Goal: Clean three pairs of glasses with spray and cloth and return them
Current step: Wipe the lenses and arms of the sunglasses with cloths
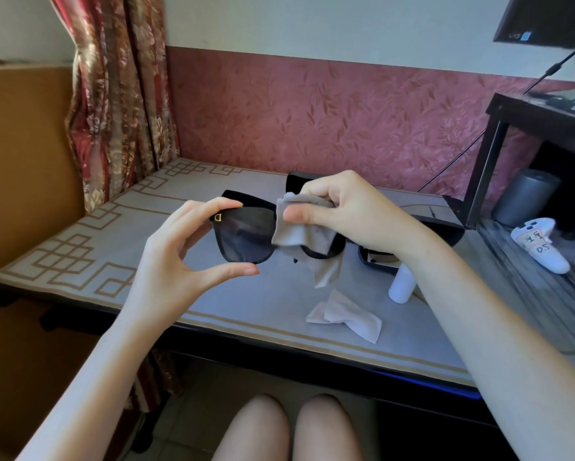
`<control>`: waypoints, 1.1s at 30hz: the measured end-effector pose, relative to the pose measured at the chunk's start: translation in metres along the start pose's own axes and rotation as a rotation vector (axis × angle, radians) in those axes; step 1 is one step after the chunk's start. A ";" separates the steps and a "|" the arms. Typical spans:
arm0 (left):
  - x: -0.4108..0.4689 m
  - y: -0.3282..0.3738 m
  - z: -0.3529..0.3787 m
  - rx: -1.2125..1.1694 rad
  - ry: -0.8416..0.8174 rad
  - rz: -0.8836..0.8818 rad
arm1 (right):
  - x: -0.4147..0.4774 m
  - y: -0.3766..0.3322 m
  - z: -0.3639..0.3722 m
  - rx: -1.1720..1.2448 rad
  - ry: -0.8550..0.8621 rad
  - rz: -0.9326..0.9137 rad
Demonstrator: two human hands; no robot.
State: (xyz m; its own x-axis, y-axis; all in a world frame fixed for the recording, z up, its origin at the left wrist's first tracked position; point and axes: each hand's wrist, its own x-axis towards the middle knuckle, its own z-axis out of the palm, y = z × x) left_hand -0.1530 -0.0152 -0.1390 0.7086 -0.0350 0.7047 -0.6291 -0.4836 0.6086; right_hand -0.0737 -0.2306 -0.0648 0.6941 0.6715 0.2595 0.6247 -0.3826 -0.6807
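Observation:
Black sunglasses (246,234) with dark lenses hang in the air above the table. My left hand (183,254) pinches their left lens rim between thumb and fingers. My right hand (342,211) presses a grey cloth (296,227) over the right lens and the bridge. Behind my right wrist a second dark pair of glasses (377,257) lies on the table, partly hidden. A white spray bottle (400,284) stands under my right forearm. A black glasses case (294,183) shows behind my right hand.
A crumpled white cloth (346,317) lies near the front of the grey patterned table (79,257). At the right are a black stand (512,128), a grey cylinder (525,197) and a white controller (542,247). A curtain (119,94) hangs at the back left.

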 end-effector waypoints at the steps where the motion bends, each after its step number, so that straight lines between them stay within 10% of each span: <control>1: 0.000 0.000 -0.001 0.002 0.006 -0.001 | 0.000 0.000 -0.002 -0.009 0.013 -0.016; 15: -0.002 -0.007 -0.002 -0.121 0.053 -0.043 | -0.024 0.021 -0.025 0.240 -0.235 0.038; 27: 0.002 -0.002 0.000 -0.082 0.022 -0.023 | -0.015 0.014 -0.011 0.119 0.042 -0.034; 33: 0.002 -0.003 0.000 -0.107 0.011 -0.024 | -0.023 0.015 -0.023 0.192 -0.099 -0.011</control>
State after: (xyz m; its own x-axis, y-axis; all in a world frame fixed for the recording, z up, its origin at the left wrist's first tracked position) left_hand -0.1503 -0.0137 -0.1392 0.7207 -0.0146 0.6931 -0.6428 -0.3884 0.6603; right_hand -0.0723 -0.2667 -0.0654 0.6431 0.7376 0.2057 0.5462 -0.2536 -0.7984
